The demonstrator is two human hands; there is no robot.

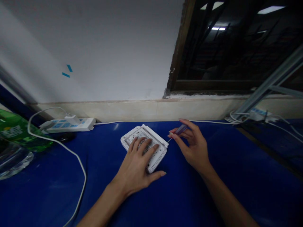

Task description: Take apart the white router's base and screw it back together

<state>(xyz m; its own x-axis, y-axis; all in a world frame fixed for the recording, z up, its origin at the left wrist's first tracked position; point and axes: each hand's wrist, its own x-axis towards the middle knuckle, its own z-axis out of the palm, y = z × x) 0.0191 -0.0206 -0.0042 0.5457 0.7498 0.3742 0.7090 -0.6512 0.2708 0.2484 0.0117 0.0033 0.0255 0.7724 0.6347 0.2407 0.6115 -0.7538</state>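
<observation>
A white plastic device housing (157, 159) with a hinged bar along its far right edge lies on the blue table (175, 195). Spread across its inner face are the fingers of my left hand (137, 167), pressing it down, with the thumb out over the table. My right hand (195, 145) pinches the purple handle of a small screwdriver (181, 129). The thin shaft slants down to the left, and its tip meets the right end of the hinged bar. What lies beneath my left fingers is partly hidden.
At the back left a white power strip (71, 125) holds a plug, whose white cable (78, 157) curves along the left side. A green bottle (21, 132) and a clear container (14, 160) are at far left. A metal frame (267, 85) and more cables stand back right.
</observation>
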